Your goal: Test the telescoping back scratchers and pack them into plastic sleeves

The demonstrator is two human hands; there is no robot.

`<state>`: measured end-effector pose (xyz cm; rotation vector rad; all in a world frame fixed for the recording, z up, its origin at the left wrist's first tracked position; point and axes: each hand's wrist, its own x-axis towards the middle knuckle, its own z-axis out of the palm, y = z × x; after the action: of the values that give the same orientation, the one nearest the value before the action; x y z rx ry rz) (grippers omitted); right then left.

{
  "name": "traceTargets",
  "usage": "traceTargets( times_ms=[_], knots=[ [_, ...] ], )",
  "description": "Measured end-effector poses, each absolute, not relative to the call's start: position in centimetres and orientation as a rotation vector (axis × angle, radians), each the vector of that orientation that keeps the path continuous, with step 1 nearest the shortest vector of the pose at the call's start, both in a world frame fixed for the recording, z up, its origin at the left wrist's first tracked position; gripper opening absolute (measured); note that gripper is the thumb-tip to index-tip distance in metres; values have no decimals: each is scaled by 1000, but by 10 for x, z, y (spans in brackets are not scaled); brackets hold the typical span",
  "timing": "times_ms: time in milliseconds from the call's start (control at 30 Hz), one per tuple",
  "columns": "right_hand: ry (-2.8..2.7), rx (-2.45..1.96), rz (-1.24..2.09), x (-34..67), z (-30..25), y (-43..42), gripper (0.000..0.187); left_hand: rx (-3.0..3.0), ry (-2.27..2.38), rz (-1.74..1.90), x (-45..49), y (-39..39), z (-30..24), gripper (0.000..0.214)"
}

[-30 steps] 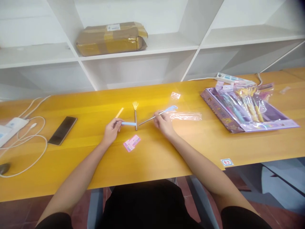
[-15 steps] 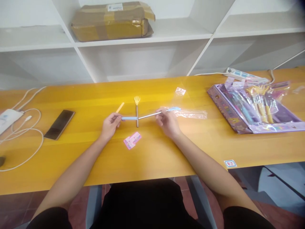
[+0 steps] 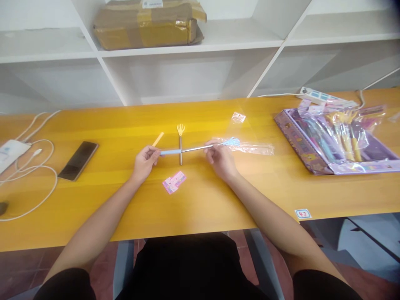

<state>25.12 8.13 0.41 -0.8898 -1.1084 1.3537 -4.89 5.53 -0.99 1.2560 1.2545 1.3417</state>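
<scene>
A blue back scratcher (image 3: 196,148) with a metal rod lies across between my hands. My left hand (image 3: 145,161) is closed on the end of its blue handle. Fingers of my right hand (image 3: 221,159) pinch the rod just short of the hand-shaped blue head, which faces broadly upward. Behind the rod, crossing it, is a yellow hand-shaped scratcher head on a metal rod (image 3: 180,139), lying on the table. A separate yellow handle (image 3: 158,139) rests just beyond my left hand. Two pink cards (image 3: 174,182) overlap on the table in front of me.
Clear plastic wrappers (image 3: 256,148) lie beyond my right hand. On the right stands a purple display box (image 3: 304,143) of wrapped scratchers, with a power strip (image 3: 325,98) behind. A phone (image 3: 78,161) and white cables are at left. A cardboard box (image 3: 146,27) sits on the shelf.
The blue scratcher has turned about its length, so its head now shows its spread fingers instead of a narrow edge. Both hands keep their grip in nearly the same place.
</scene>
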Motion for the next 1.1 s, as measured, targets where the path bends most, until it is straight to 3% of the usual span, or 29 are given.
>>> traceTargets(
  times_ms=[700,1100],
  knots=[
    [-1139,-911,1298,255,1,81,27,1268,1304,1375,-48,56,-12,35],
    [-1173,-931,1264,255,0,80,40,1296,1241,1435,-48,54,-11,31]
  ],
)
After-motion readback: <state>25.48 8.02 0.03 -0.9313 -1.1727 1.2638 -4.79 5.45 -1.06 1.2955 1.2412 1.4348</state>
